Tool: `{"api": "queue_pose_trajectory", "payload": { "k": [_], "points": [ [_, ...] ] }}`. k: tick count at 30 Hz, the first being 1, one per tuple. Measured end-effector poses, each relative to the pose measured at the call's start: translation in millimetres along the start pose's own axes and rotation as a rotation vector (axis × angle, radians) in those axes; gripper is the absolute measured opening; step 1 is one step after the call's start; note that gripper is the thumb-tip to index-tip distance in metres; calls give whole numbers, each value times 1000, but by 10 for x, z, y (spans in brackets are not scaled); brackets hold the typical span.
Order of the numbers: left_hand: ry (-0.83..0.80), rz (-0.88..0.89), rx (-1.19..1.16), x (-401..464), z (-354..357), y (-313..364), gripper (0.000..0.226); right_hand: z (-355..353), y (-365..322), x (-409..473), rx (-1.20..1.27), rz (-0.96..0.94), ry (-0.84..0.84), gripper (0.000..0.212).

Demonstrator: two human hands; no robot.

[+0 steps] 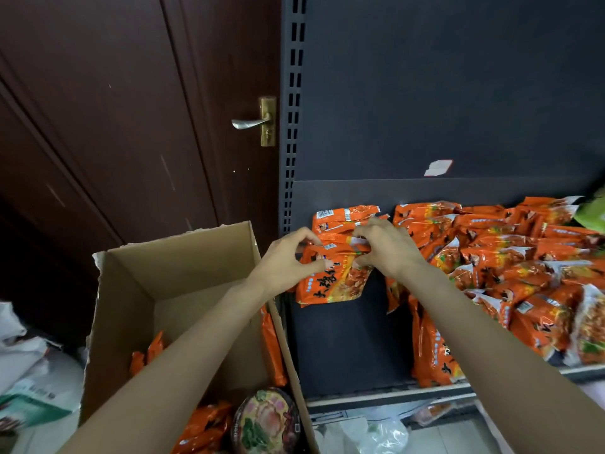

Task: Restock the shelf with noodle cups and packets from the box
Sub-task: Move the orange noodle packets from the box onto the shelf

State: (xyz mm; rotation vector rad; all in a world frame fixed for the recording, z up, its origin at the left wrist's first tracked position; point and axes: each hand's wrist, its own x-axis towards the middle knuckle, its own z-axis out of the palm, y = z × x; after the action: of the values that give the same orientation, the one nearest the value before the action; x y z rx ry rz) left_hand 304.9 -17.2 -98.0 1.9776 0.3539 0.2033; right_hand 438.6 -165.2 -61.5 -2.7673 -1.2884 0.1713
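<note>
My fingers (316, 264) on orange packets (337, 257) with yellow noodle print; dark grey shelf (343, 339), brown box (131, 290), dark-brown door (114, 126).

Shelf (343, 339) bare at left front between upright (289, 126) and packet heap (507, 263); stack of packets (340, 257) occupies left rear; box wall (288, 339) flanks shelf edge.

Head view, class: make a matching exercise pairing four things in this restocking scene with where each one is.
Things:
1. noodle cup
2. hands
3. door handle
4. green packet

Places:
A. far right of the shelf
B. left of the shelf upright
C. on orange packets at the shelf's left end
D. inside the cardboard box

Pairs: 1-D, 2-C, 3-B, 4-A
</note>
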Motion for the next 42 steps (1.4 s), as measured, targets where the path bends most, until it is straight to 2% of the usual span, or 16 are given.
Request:
{"api": "queue_pose_trajectory", "payload": {
  "k": [5, 9, 11, 17, 20, 26, 30, 34, 39, 42],
  "points": [
    [29, -29, 32, 103, 130, -46, 24, 83, 44, 53, 21, 53, 26, 51],
    [29, -69, 49, 187, 177, -86, 25, 232, 93, 26, 216, 131, -75, 83],
    [32, -93, 17, 218, 173, -103, 24, 278, 105, 18, 316, 147, -101, 92],
    [-23, -169, -61, 270, 213, -98, 26, 313, 135, 13, 263, 108, 31, 87],
    [-12, -163, -51, 250, 232, -70, 26, 330, 142, 26, 277, 78, 9, 87],
    [5, -119, -28, 194, 217, -76, 23, 265, 159, 84, 212, 104, -85, 105],
    [-1, -198, -74, 181, 230, -118, 24, 270, 161, 71, 194, 107, -62, 93],
    [-26, -180, 9, 136, 180, -85, 32, 308, 41, -16, 178, 99, 121, 83],
    [160, -50, 301, -58, -59, -119, 40, 378, -321, -210, 297, -105, 306, 60],
    [238, 19, 304, -277, -228, -193, 32, 447, -627, -239, 411, -190, 238, 43]
  ]
}}
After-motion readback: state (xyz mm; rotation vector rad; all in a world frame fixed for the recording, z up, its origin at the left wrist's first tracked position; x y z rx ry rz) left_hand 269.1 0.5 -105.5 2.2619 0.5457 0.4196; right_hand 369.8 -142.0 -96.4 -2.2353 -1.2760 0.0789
